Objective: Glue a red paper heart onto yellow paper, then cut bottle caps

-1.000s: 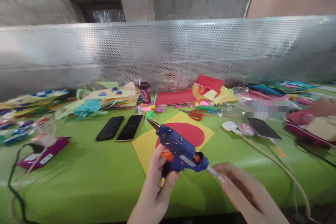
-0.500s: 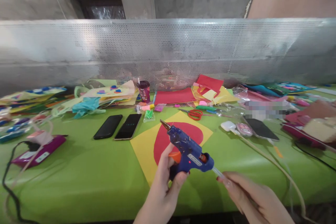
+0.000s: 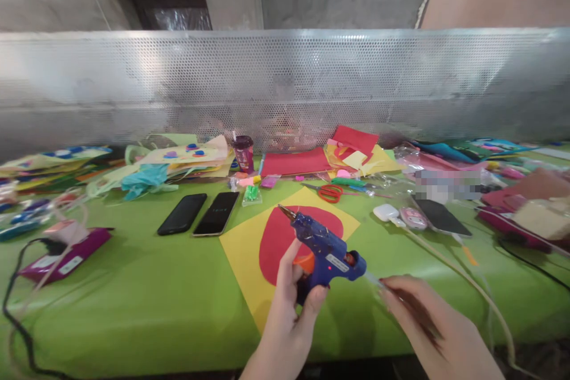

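My left hand [image 3: 296, 309] is wrapped round the handle of a blue glue gun [image 3: 327, 249], which is tilted with its metal nozzle up and to the left. Its orange trigger shows by my fingers, and a small red light glows on its side. A translucent glue stick [image 3: 373, 279] sticks out behind the gun, and my right hand [image 3: 423, 314] pinches the stick's outer end. Under and behind the gun lies a yellow paper sheet [image 3: 244, 243] with a red rounded paper shape [image 3: 276, 237] on it, partly hidden by the gun and my left hand.
Two black phones [image 3: 182, 214] lie left of the paper. Red-handled scissors [image 3: 329, 192] rest behind it, near a lidded purple cup [image 3: 243, 154]. A purple power strip [image 3: 66, 255] stands at left. A pale cable [image 3: 463, 276] crosses the right side. A perforated metal panel [image 3: 285, 83] bounds the back.
Both hands, with the glue gun and the glue stick, have shifted slightly to the right. My right hand is a little farther from the gun's rear end.
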`<state>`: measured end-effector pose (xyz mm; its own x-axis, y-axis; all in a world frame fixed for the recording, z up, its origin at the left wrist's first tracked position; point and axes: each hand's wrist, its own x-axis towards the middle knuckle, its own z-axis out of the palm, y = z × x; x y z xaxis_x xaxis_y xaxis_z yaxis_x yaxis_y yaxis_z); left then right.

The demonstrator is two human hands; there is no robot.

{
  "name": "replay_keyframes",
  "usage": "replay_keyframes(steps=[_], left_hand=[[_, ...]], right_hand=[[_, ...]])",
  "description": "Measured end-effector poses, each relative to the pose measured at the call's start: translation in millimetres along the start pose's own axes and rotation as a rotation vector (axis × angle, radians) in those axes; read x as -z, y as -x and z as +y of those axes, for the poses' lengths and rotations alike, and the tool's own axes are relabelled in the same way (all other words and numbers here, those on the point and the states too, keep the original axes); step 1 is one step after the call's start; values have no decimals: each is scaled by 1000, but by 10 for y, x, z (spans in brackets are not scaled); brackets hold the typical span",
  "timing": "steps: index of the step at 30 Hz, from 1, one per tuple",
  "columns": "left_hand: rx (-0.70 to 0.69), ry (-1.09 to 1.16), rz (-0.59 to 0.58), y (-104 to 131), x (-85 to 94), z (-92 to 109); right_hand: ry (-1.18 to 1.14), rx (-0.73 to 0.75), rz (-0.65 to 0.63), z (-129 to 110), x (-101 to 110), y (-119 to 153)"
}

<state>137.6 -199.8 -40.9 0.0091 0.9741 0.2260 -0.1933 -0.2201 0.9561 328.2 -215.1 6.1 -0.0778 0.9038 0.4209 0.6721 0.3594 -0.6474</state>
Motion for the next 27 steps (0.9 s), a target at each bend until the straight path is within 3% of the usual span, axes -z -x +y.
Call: replay_keyframes(steps=[4, 10, 18, 27], left_hand=[[17, -23, 8, 12, -27, -35], [7, -46, -6, 37, -4, -45], [38, 63, -97, 40, 41, -21], [81, -8, -23, 106, 64, -43]], right_hand=[[81, 72, 59, 9, 54, -5], [108, 124, 4, -49, 150, -18], [13, 10, -42, -33, 137, -10], [-13, -34, -95, 39, 99, 75]])
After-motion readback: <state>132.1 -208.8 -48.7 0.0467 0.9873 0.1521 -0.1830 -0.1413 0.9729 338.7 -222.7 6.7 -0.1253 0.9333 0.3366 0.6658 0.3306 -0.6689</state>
